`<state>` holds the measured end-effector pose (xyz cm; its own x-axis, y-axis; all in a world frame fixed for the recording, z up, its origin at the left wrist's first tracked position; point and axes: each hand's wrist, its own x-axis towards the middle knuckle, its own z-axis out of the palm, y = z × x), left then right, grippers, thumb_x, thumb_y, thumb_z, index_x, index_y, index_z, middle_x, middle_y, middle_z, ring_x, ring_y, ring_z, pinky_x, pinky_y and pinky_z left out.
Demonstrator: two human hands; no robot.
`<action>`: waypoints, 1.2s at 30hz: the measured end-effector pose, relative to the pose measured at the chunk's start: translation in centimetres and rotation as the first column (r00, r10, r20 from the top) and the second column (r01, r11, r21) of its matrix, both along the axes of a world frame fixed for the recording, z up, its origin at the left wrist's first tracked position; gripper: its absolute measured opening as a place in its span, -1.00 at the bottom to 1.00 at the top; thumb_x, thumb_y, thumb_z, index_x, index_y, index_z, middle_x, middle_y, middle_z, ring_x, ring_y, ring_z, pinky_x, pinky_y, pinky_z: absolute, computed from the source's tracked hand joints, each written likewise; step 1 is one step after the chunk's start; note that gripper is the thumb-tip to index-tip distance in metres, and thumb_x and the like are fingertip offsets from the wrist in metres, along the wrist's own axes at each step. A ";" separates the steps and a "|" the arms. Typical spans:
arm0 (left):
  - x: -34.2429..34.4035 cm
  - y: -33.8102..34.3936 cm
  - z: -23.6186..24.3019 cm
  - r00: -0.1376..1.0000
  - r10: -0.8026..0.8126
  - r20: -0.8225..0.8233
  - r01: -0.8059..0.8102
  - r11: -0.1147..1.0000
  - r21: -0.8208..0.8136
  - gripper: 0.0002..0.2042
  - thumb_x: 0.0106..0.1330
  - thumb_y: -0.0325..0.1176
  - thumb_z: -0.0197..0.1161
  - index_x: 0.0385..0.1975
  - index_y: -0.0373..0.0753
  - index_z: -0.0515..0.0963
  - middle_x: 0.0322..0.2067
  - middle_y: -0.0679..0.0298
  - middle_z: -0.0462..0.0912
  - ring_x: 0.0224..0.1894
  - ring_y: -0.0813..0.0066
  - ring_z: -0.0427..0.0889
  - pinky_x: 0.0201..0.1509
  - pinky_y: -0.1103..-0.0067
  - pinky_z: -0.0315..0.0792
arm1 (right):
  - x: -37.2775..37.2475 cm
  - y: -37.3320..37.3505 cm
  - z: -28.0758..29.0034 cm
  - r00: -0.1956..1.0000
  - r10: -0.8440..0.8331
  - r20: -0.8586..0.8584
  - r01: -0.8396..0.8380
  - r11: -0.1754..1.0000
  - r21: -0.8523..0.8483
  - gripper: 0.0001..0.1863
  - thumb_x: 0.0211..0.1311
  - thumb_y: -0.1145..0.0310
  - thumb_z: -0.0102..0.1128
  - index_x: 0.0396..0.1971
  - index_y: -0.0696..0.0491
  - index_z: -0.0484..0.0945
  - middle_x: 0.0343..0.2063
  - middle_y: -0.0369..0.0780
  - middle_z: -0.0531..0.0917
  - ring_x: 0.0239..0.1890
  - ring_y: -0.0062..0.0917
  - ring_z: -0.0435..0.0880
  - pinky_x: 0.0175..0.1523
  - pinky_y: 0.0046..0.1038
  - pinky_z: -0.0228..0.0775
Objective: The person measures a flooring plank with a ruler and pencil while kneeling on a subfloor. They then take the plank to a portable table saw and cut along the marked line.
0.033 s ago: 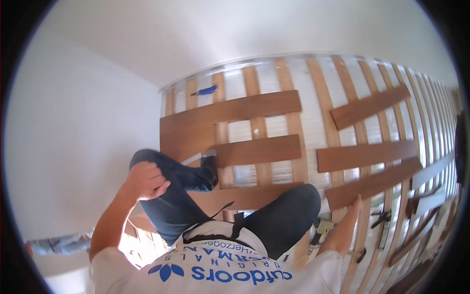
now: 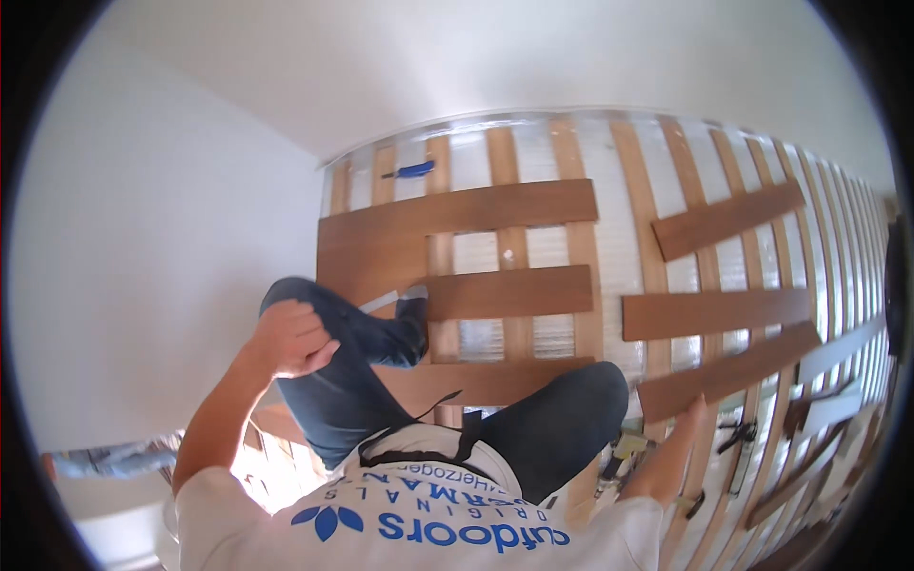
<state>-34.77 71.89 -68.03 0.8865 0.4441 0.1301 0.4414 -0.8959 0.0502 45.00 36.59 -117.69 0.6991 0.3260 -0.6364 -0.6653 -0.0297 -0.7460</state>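
Note:
My left hand (image 2: 293, 338) rests loosely closed on my raised left knee, with nothing visible in it. My right hand (image 2: 693, 414) reaches out beside my right leg and touches the lower edge of a brown wooden plank (image 2: 729, 367), which lies at a slant; its fingers are too small and partly hidden to tell whether they grip. Above it lies a second loose plank (image 2: 714, 314). In front of me, brown boards (image 2: 509, 290) lie across pale wooden battens (image 2: 635, 190), with my left foot (image 2: 411, 309) on or beside them.
White walls (image 2: 152, 266) bound the floor on the left and far side. A blue-handled tool (image 2: 415, 169) lies near the far wall. Another plank (image 2: 724, 217) lies upper right. Clamps (image 2: 738, 433), a tool (image 2: 624, 452) and more boards (image 2: 824, 409) lie at the lower right.
My left knee and left hand have risen slightly. The floor appears shifted a little right and down in the view; my right hand stays at the plank.

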 end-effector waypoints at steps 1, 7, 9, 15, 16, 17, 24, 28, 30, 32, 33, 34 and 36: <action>-0.9 0.1 0.0 0.999 0.038 0.036 -0.038 0.999 -0.012 -0.72 0.07 -0.40 0.43 -0.73 -0.11 0.43 -0.64 0.27 0.39 -0.53 0.23 0.45 -0.46 0.36 0.31 | -0.5 -2.1 1.9 0.979 0.087 0.183 -0.076 0.995 -0.067 -0.35 0.51 0.05 0.06 0.36 0.25 0.37 0.22 -0.03 0.58 0.18 -0.13 0.62 0.28 -0.13 0.52; -3.9 6.2 -2.8 0.599 0.682 0.420 -0.442 0.719 -0.537 -0.76 0.41 -0.41 0.22 -0.55 -0.32 0.58 -0.61 0.16 0.55 -0.52 0.25 0.52 -0.40 0.38 0.41 | -6.4 -7.7 15.1 0.843 0.058 0.534 0.327 0.733 -0.597 -0.48 0.46 0.09 0.09 0.00 0.32 0.64 -0.13 -0.06 0.71 -0.17 -0.32 0.66 -0.03 -0.23 0.57; -4.6 11.5 -6.6 0.538 0.782 0.316 -0.453 0.584 -0.673 -0.70 0.49 -0.30 0.18 -0.47 -0.34 0.60 -0.56 0.12 0.59 -0.47 0.29 0.56 -0.35 0.41 0.43 | -9.5 -6.8 18.1 0.790 0.135 0.598 0.343 0.712 -0.613 -0.48 0.46 0.09 0.09 -0.01 0.32 0.64 -0.15 -0.07 0.70 -0.18 -0.33 0.65 -0.04 -0.23 0.56; -4.7 30.8 -25.3 0.673 0.731 0.113 -0.553 0.599 -0.579 -0.78 0.41 -0.25 0.19 -0.29 -0.29 0.65 -0.32 0.11 0.72 -0.25 0.13 0.69 -0.15 0.28 0.54 | -21.2 0.8 24.4 0.671 0.383 0.635 0.250 0.690 -0.680 -0.50 0.47 0.09 0.08 -0.05 0.31 0.64 -0.19 -0.09 0.70 -0.21 -0.36 0.63 -0.08 -0.25 0.54; -5.2 34.1 -30.4 0.670 0.732 0.122 -0.547 0.599 -0.585 -0.78 0.41 -0.25 0.19 -0.29 -0.29 0.65 -0.32 0.11 0.72 -0.25 0.13 0.69 -0.15 0.28 0.54 | -23.1 2.3 24.7 0.655 0.422 0.627 0.221 0.686 -0.693 -0.50 0.48 0.09 0.08 -0.05 0.31 0.64 -0.20 -0.09 0.70 -0.22 -0.36 0.63 -0.08 -0.25 0.54; -6.3 36.2 -36.1 0.716 0.697 0.033 -0.641 0.676 -0.364 -0.80 0.35 -0.28 0.23 -0.21 -0.27 0.65 -0.25 0.09 0.70 -0.16 0.10 0.69 -0.08 0.27 0.55 | -24.9 3.8 25.1 0.635 0.474 0.610 0.181 0.676 -0.715 -0.50 0.48 0.09 0.08 -0.06 0.30 0.64 -0.21 -0.09 0.70 -0.22 -0.36 0.63 -0.09 -0.25 0.53; -1.3 41.8 -49.0 0.712 0.697 0.083 -0.701 0.713 0.017 -0.62 0.41 -0.31 0.04 0.16 -0.25 0.56 -0.02 0.19 0.70 0.07 0.27 0.63 0.20 0.29 0.40 | -35.2 12.1 27.9 0.483 0.752 0.449 0.009 0.508 -0.861 -0.51 0.49 0.09 0.07 -0.10 0.29 0.65 -0.26 -0.12 0.70 -0.26 -0.39 0.61 -0.13 -0.27 0.51; -3.9 42.6 -50.7 0.765 0.644 -0.012 -0.644 0.763 -0.062 -0.75 0.42 -0.28 0.06 -0.07 -0.16 0.63 -0.09 0.25 0.70 0.02 0.26 0.65 0.15 0.26 0.37 | -38.0 15.3 29.4 0.385 0.871 0.306 -0.091 0.366 -0.926 -0.52 0.50 0.08 0.06 -0.12 0.28 0.65 -0.29 -0.13 0.70 -0.28 -0.41 0.59 -0.15 -0.29 0.50; -5.2 42.1 -50.2 0.744 0.667 0.039 -0.664 0.745 -0.060 -0.77 0.39 -0.29 0.10 -0.08 -0.17 0.63 -0.13 0.25 0.69 -0.01 0.27 0.65 0.14 0.29 0.38 | -38.2 17.6 30.2 0.321 0.912 0.254 -0.129 0.308 -0.943 -0.52 0.51 0.08 0.06 -0.13 0.28 0.65 -0.31 -0.14 0.69 -0.29 -0.42 0.59 -0.16 -0.29 0.49; -5.9 40.9 -46.7 0.747 0.656 0.109 -0.655 0.754 -0.055 -0.78 0.35 -0.31 0.14 -0.10 -0.18 0.63 -0.18 0.26 0.68 -0.05 0.28 0.65 0.12 0.32 0.39 | -38.6 18.8 31.6 0.272 0.936 0.224 -0.143 0.270 -0.952 -0.52 0.51 0.08 0.05 -0.15 0.28 0.65 -0.32 -0.15 0.69 -0.30 -0.42 0.58 -0.17 -0.30 0.48; -6.6 39.7 -44.1 0.727 0.664 0.174 -0.656 0.747 -0.106 -0.76 0.32 -0.33 0.17 -0.08 -0.21 0.62 -0.18 0.23 0.66 -0.05 0.25 0.64 0.10 0.30 0.40 | -38.6 19.4 32.5 0.249 0.944 0.215 -0.158 0.259 -0.953 -0.52 0.52 0.08 0.05 -0.15 0.27 0.65 -0.33 -0.15 0.69 -0.31 -0.43 0.58 -0.18 -0.30 0.48; -8.6 38.0 -42.2 0.689 0.687 0.230 -0.673 0.725 -0.150 -0.74 0.29 -0.34 0.20 -0.06 -0.25 0.60 -0.18 0.20 0.64 -0.06 0.23 0.62 0.08 0.29 0.41 | -37.8 21.1 33.0 0.190 0.960 0.204 -0.196 0.241 -0.951 -0.52 0.52 0.08 0.05 -0.16 0.27 0.65 -0.34 -0.15 0.69 -0.31 -0.43 0.58 -0.18 -0.30 0.48; -13.4 33.0 -40.6 0.553 0.784 0.283 -0.754 0.615 -0.231 -0.74 0.26 -0.36 0.24 -0.07 -0.22 0.59 -0.17 0.19 0.59 -0.01 0.20 0.58 0.08 0.29 0.40 | -35.5 27.0 34.0 0.012 0.982 0.186 -0.306 0.181 -0.935 -0.52 0.52 0.08 0.05 -0.17 0.27 0.66 -0.36 -0.16 0.69 -0.32 -0.44 0.57 -0.19 -0.31 0.47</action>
